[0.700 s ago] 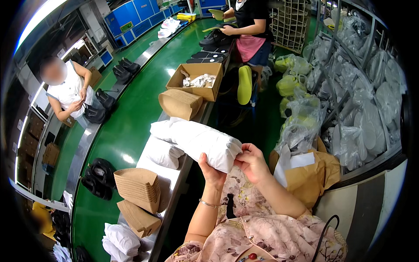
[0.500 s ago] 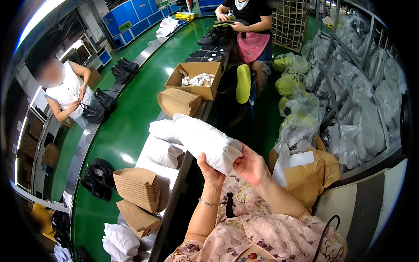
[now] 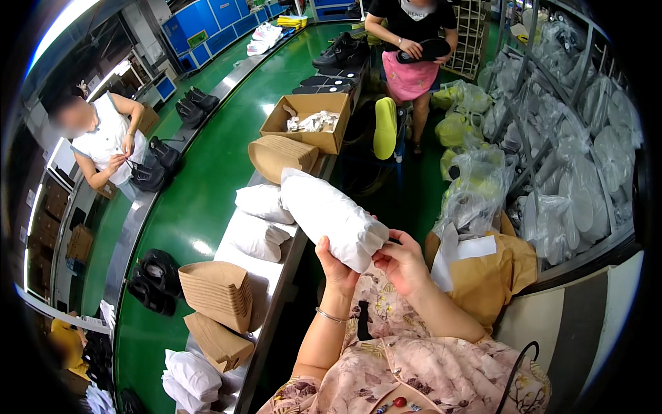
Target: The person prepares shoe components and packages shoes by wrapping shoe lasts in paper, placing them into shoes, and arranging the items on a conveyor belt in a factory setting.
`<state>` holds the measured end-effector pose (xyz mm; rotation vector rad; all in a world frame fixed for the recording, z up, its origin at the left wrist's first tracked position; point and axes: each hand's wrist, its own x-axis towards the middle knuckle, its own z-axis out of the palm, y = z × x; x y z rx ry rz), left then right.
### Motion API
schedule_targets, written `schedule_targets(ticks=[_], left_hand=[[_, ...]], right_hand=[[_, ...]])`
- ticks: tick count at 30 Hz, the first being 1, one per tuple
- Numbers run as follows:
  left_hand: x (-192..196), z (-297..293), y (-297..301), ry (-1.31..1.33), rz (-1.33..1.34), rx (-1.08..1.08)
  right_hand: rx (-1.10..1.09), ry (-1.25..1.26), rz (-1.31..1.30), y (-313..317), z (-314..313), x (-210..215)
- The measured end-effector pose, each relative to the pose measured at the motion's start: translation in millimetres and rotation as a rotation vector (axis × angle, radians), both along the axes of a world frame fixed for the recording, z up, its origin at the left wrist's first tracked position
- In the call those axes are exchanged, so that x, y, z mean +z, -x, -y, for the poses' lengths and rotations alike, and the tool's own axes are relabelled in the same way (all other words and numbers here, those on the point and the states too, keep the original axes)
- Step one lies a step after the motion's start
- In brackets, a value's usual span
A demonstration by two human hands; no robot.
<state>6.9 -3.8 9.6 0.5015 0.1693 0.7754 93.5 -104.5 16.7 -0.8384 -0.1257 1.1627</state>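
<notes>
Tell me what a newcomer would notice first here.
Probably the white wrapped bundle, held near the centre by the left hand and right hand. Next, perhaps, the bright green belt running up left of it, and the clear plastic bags piled along the right.

Room above green belt [image 3: 207, 207] — white bundles [image 3: 256, 238], cardboard stacks [image 3: 217, 293] crowd the metal ledge [image 3: 267, 283].

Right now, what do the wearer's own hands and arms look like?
Left hand: no glove, thin silver bangle at the wrist. Right hand: no glove, no bangle visible. Sleeves: pale pink with a dark floral print, leaving the lower arms uncovered.
</notes>
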Motion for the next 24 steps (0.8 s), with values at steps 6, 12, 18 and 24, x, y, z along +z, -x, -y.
schedule_targets(ticks=[6,12,18,24], left_hand=[[-37,-9,13,-0.064,-0.172,0.003],[-40,5,11,-0.199,-0.248,0.006],[-37,6,4,-0.094,-0.242,0.046],[-37,18,-9,-0.015,-0.221,0.082]], right_hand=[[0.006,-0.165,-0.375,-4,5,9],[-0.019,-0.071,-0.303,-10,-13,-23],[-0.311,0.074,0.237,-16,-8,-43],[-0.308,-0.134,0.999,12,-6,-12]])
